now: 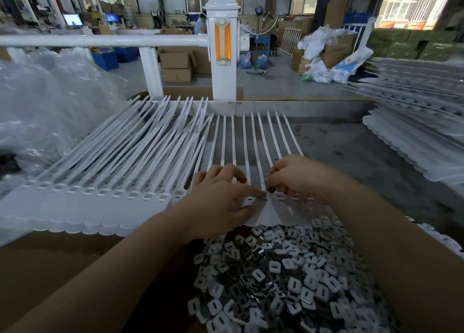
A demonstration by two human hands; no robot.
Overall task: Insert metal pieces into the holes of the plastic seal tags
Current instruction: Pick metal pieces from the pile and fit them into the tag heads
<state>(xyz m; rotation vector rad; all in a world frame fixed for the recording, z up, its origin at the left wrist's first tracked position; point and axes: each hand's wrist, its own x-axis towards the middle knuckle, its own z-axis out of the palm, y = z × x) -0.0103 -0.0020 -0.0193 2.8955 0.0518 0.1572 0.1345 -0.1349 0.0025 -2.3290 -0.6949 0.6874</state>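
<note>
A strip of joined white plastic seal tags lies on the table in front of me, its long tails pointing away. My left hand holds this strip, thumb under its near edge and index finger on top by a hole. My right hand has its fingertips pinched at the tag heads just right of that finger; whatever it pinches is hidden. A heap of small white-and-metal pieces fills a cardboard box below my forearms. More tag strips lie stacked to the left.
Clear plastic bags are piled at the far left. A stack of tag strips sits at the right. A white railing post stands behind the metal table edge. Boxes and a person are far off.
</note>
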